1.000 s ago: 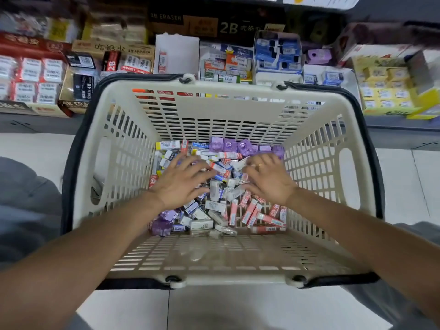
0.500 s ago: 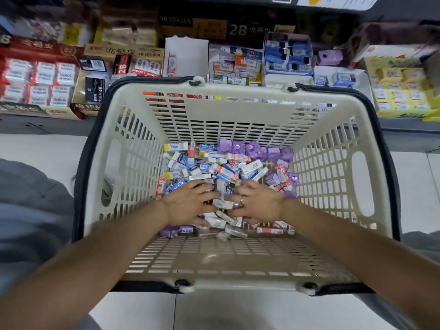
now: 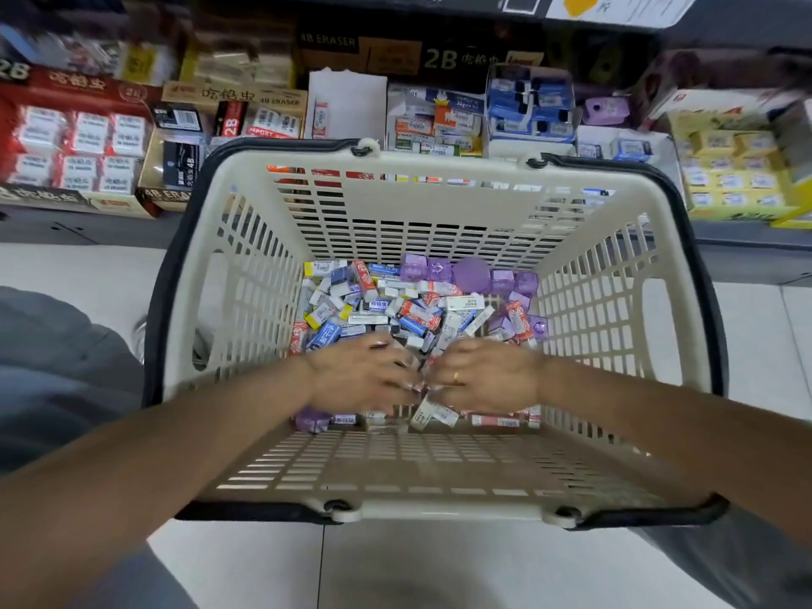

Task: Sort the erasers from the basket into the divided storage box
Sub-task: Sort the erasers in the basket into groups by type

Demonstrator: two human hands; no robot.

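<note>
— Both hands have pulled back toward the near wall of the basket since a second ago, when they lay spread farther out over the pile; what does the head view give now?

— It shows the cream slotted plastic shopping basket (image 3: 246, 309) with dark handles standing on a pale tiled floor (image 3: 439, 564). The heap of small wrapped erasers (image 3: 395, 309), white, blue, red and yellow sleeves with some purple cube ones (image 3: 439, 270), lies on the basket bottom, mostly toward the far side.

— And the hands?

— The left hand (image 3: 356, 375) and the right hand (image 3: 492, 375) are down in the heap, close together, knuckles up. Their fingers (image 3: 395, 367) curl inward toward each other among the erasers. Motion blur hides the tips, so I cannot tell whether either hand has hold of any. A gold ring (image 3: 456, 377) shows on the right hand. One white-sleeved eraser (image 3: 433, 415) lies just under the right hand.

— The storage box?

— Behind the basket a low shelf (image 3: 88, 230) carries open cardboard display boxes of erasers (image 3: 79, 147), red at left, yellow at right. I cannot tell which is the divided one.
</note>
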